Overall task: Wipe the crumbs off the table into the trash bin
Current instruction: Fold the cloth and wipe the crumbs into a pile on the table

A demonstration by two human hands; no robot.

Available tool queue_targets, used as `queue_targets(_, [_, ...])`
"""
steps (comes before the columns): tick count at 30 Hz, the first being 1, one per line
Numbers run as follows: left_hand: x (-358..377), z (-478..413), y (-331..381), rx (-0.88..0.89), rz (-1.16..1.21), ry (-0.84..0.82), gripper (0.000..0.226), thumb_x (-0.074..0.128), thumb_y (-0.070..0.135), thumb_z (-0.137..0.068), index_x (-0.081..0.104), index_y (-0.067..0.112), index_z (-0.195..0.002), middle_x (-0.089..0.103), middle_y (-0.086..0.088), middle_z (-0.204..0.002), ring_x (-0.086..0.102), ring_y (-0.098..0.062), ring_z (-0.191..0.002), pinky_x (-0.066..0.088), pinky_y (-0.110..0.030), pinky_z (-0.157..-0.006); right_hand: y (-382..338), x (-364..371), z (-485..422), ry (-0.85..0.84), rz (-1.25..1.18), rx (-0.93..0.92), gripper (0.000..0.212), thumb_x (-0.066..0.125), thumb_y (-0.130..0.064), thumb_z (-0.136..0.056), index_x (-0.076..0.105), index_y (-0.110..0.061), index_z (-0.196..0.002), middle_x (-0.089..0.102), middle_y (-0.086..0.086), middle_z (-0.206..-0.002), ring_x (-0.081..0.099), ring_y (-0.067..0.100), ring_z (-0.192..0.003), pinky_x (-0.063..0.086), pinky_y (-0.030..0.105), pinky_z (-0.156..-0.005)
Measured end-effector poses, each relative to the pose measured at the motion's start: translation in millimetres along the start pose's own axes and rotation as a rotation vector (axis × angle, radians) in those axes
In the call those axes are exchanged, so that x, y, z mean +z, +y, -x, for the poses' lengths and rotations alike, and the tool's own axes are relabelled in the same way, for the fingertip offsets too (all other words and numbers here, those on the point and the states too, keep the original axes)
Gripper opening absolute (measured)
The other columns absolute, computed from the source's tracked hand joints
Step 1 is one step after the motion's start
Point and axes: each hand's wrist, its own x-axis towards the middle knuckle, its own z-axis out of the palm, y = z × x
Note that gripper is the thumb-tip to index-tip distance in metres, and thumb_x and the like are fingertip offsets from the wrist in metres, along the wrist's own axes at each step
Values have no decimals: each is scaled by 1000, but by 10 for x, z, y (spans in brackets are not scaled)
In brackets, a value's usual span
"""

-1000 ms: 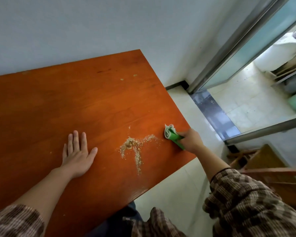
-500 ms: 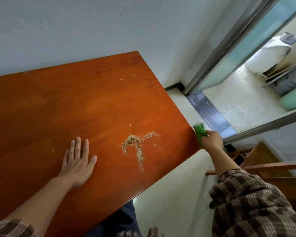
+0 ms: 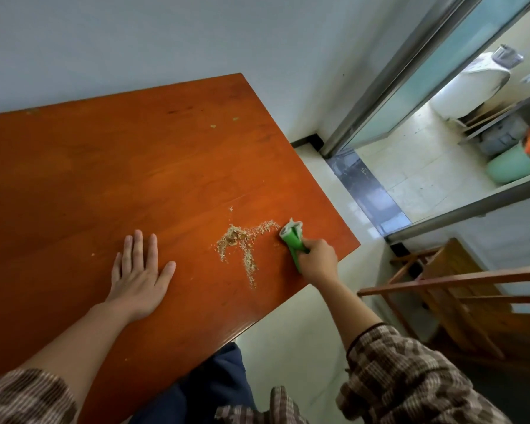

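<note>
A pile of tan crumbs (image 3: 242, 240) lies on the orange-brown wooden table (image 3: 104, 179), near its right edge, with a thin trail running toward me. My right hand (image 3: 317, 260) is closed around a rolled green and white cloth (image 3: 292, 237), whose tip rests on the table just right of the crumbs. My left hand (image 3: 138, 270) lies flat on the table, fingers spread, left of the pile. Two small specks (image 3: 224, 122) sit near the far edge. No trash bin is in sight.
The table stands against a white wall. A tiled floor (image 3: 288, 347) runs to the right of it. A wooden chair (image 3: 447, 289) stands at the right. Behind it, a sliding glass door (image 3: 410, 71) opens onto a room with a white appliance and a pale green container.
My right hand went out past the table's right edge with the cloth, then came back. The cloth tip now rests beside the crumbs again. My left hand stayed flat.
</note>
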Motion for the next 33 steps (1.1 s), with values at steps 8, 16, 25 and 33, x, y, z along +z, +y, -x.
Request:
queue_targets(8, [5, -8, -10, 11, 23, 22, 70, 8, 57, -94, -32, 25, -141, -49, 1, -140, -45, -13, -130, -20, -38, -113, -208, -41, 291, -104, -336, 81, 23, 60, -12, -84, 71, -13, -104, 70, 9, -89, 63, 23, -81, 54, 41, -74])
queue_targets(16, [24, -49, -18, -8, 18, 8, 69, 7, 58, -94, -37, 27, -137, -52, 2, -140, -47, -13, -129, -22, -37, -112, -79, -387, -502, 88, -95, 169, 36, 48, -7, -88, 63, -14, -120, 64, 8, -104, 60, 25, -87, 55, 42, -81])
queue_targets(25, [20, -51, 9, -32, 20, 11, 72, 9, 61, -92, -35, 27, -139, -50, 2, -141, -45, -13, -130, -21, -38, -113, -381, -79, -453, -123, 119, -249, 30, 52, -19, -90, 66, -22, -117, 66, 2, -79, 60, 18, -65, 47, 32, -54])
queue_targets(33, [25, -58, -18, -25, 35, 15, 71, 9, 61, -92, -34, 29, -139, -51, 3, -140, -46, -12, -130, -21, -37, -113, -376, -218, -294, -328, -74, -236, 25, 59, -10, -88, 70, -19, -108, 68, 1, -89, 61, 12, -77, 51, 24, -62])
